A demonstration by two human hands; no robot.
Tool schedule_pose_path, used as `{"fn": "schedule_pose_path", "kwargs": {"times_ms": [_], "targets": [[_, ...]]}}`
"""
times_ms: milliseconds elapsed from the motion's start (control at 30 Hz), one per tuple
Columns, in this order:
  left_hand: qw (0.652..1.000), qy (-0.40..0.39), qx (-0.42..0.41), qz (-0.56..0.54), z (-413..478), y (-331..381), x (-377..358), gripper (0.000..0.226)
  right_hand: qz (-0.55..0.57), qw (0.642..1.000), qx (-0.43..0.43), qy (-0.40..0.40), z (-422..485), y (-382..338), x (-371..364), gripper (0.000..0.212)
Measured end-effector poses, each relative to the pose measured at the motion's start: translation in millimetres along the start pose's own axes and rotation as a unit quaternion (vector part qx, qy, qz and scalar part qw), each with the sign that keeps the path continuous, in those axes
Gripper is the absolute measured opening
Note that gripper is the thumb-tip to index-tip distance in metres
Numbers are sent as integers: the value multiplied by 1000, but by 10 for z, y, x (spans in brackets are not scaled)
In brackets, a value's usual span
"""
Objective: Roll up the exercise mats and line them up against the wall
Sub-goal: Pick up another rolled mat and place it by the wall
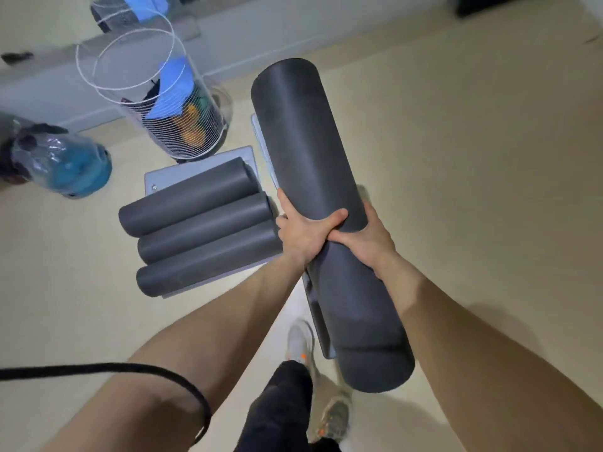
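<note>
I carry a rolled dark grey exercise mat (306, 151) lengthwise in front of me, above the floor. My left hand (301, 231) grips its middle from the left, thumb over the top. My right hand (365, 238) grips it from the right, thumb meeting the left thumb. Three more rolled grey mats (202, 223) lie side by side on a flat grey board (156, 182) to the left. A loose edge of the held mat (315, 308) hangs down on its left side.
A white wire mesh bin (169, 102) with blue and orange things stands near the grey wall base (49, 89) at the back left. A blue object in clear plastic (65, 164) lies at far left. My shoes (300, 340) are on the beige floor below.
</note>
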State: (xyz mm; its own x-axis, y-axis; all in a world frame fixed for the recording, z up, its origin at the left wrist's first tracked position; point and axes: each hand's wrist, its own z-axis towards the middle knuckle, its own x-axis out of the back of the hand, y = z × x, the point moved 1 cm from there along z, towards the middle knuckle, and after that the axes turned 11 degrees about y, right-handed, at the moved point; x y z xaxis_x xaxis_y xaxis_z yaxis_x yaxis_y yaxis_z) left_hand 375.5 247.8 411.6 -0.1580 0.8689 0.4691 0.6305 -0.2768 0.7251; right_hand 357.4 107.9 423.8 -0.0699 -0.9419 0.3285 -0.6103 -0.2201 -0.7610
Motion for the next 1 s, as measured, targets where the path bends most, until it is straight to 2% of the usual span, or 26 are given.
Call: {"fn": "schedule_pose_path", "kwargs": {"times_ms": [233,367,533,633,767,900,1000], "targets": [[996,-50,-68,-9,738,1693,-1204,140,27,996,20,81,1403,-979,1090,71],[994,-67,-84,4,1107,2560,-1953,138,42,994,15,105,2286,-1365,1676,82],[991,-91,-92,19,1558,3550,-3007,139,57,989,16,135,3393,-1768,2537,82],[991,-90,-92,30,1831,4102,-3684,141,53,990,1,129,4115,-1977,3074,79],[991,-96,-84,35,2268,4784,-4631,141,59,990,-3,128,5132,-2235,3743,85],[993,-91,-64,42,2729,5440,-5511,143,46,992,-9,117,6159,-2509,4328,70],[994,-90,-44,43,3132,5889,-6179,142,16,993,-17,116,6967,-2708,4748,85]]}}
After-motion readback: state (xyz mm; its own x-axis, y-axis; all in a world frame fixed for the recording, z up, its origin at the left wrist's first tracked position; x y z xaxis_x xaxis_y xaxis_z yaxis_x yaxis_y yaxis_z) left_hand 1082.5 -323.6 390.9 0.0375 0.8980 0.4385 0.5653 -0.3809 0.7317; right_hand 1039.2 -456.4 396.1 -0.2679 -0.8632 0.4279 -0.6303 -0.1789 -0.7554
